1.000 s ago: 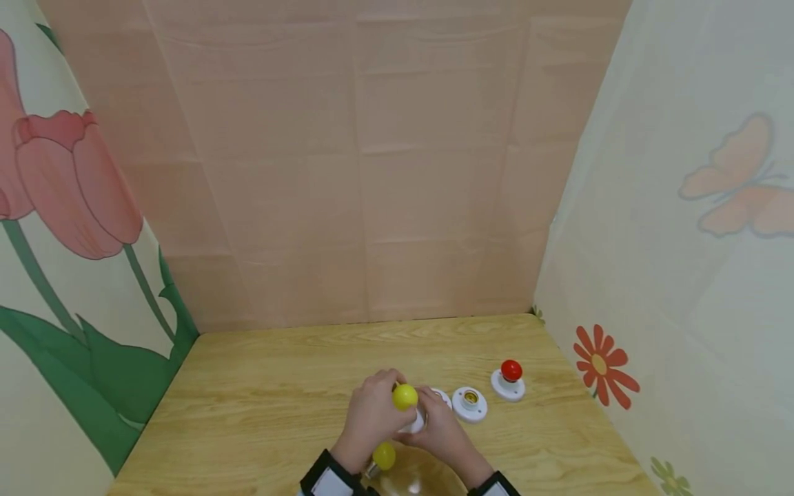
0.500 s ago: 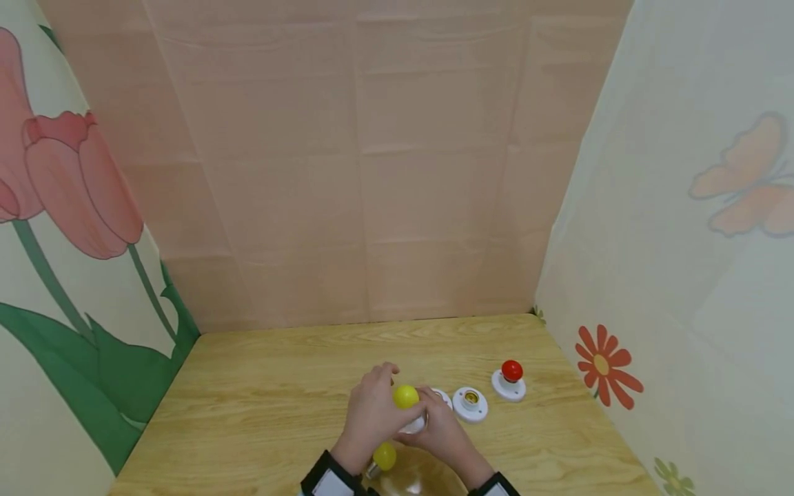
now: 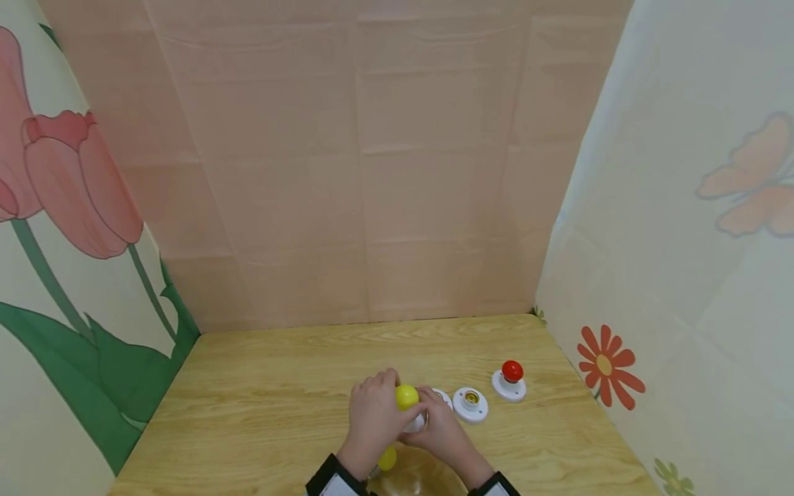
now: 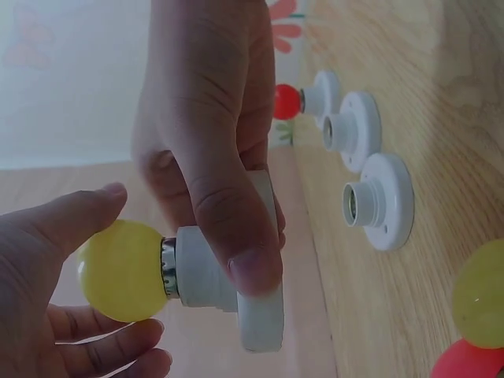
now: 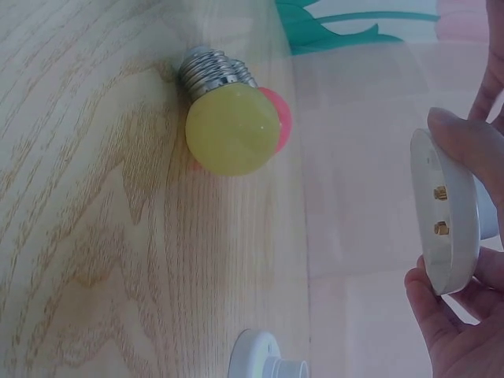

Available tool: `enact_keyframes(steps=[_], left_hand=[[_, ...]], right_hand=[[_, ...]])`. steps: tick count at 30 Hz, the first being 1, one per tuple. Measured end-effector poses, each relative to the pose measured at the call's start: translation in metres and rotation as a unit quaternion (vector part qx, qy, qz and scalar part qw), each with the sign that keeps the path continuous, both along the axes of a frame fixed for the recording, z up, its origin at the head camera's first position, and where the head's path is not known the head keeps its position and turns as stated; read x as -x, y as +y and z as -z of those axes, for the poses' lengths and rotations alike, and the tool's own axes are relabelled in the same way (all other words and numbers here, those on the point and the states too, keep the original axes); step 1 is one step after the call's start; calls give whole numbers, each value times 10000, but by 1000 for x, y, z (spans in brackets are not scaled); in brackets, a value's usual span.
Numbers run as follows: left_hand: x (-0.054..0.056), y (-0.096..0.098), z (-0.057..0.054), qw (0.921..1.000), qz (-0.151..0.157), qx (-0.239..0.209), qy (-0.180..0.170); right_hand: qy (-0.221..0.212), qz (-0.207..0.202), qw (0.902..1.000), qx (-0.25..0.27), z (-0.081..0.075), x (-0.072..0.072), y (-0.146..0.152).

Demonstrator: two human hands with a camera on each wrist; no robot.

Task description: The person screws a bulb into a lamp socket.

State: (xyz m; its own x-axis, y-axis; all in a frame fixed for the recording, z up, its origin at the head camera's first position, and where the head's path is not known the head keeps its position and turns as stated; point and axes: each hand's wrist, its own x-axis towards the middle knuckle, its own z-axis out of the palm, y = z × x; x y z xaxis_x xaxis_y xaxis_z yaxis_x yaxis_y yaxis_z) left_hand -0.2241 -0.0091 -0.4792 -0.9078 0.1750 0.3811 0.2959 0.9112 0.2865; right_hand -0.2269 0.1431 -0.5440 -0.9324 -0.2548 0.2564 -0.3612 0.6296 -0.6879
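Observation:
My left hand (image 3: 375, 417) has its thumb and fingers curled round a yellow light bulb (image 4: 122, 272). The bulb's metal collar shows at the mouth of a white lamp holder (image 4: 260, 327), most of its thread hidden inside. My right hand (image 3: 443, 430) grips this holder by its round base, thumb on one side and fingers on the other. The holder is lifted off the table; its underside with two brass contacts (image 5: 441, 228) shows in the right wrist view. A loose yellow bulb (image 5: 232, 130) lies on the table near my left wrist, with a red bulb (image 5: 282, 118) partly hidden behind it.
To the right stand a lamp holder with an open socket (image 3: 469, 406), another (image 4: 386, 205) partly hidden by my right hand in the head view, and one bearing a red bulb (image 3: 512, 370). A glossy brown round shape (image 3: 422, 475) sits at the table's (image 3: 267, 393) near side.
The left fingers loosened and lifted from the yellow bulb half a second ago, then closed round it again. Bulb and holder have shifted slightly right; the right hand keeps its hold.

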Motion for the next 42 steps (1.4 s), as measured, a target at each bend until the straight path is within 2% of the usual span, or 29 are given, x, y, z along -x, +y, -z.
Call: enact_keyframes(steps=[8,14,25,32,42], left_hand=[[0,0,0,9999,78,-143,-44],[-1,-1,-2,9991,250,-338,12],[-1,-5,-10,9937,546,-645,-736],[-1,-7,-12,9891,888,-905,-754],[-1,-9,-12,9847,1169,-943,-884]], right_hand=[[29,-32,10000,-24,1,1,0],[12,55,10000,-17,1,1,-1],[-80,87,9999,-4,-1,0,-1],[-163,88,9998,-63,0,0,0],[-54,116,9998,-165,2,0,1]])
